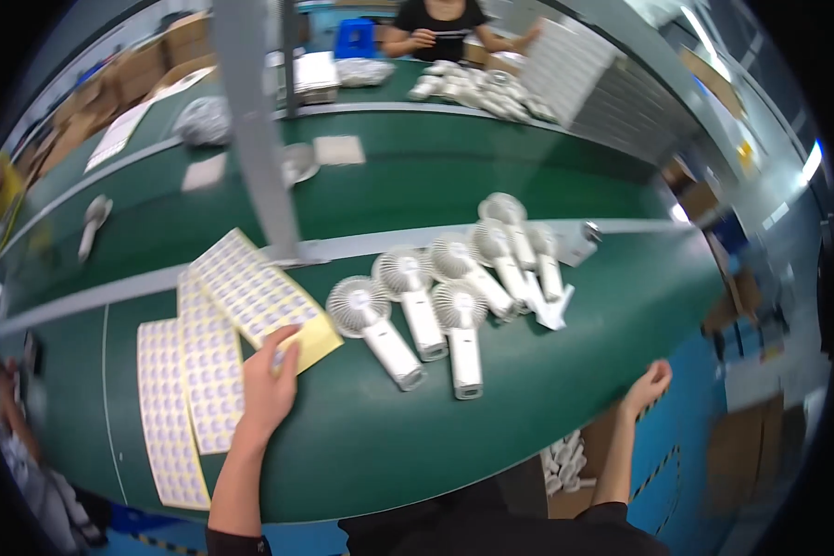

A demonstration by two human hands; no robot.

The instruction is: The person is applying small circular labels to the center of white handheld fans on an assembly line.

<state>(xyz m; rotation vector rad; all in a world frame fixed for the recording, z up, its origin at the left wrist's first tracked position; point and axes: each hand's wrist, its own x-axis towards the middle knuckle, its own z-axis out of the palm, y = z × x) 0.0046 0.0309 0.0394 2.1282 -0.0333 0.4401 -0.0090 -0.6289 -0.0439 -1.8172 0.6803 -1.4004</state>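
Yellow-edged, the top sheet lies under the left hand, left of centre, thumb and forefinger close together; whether they pinch anything, I cannot tell. At lower right, the right hand is curled, its grip unclear. Two more sheets lie lower left. White fans cluster mid-frame on the green table.

The printed pattern on the stickers of the sheets is too small to be told. The left hand hides one part of the uppermost sheet, and whether it pinches a sticker is not clear. The right hand is blurred; its palm cannot be seen. The farther fans partly cover one another. The surface hides part of the carton. Opposite, the upper edge cuts off a person's head.
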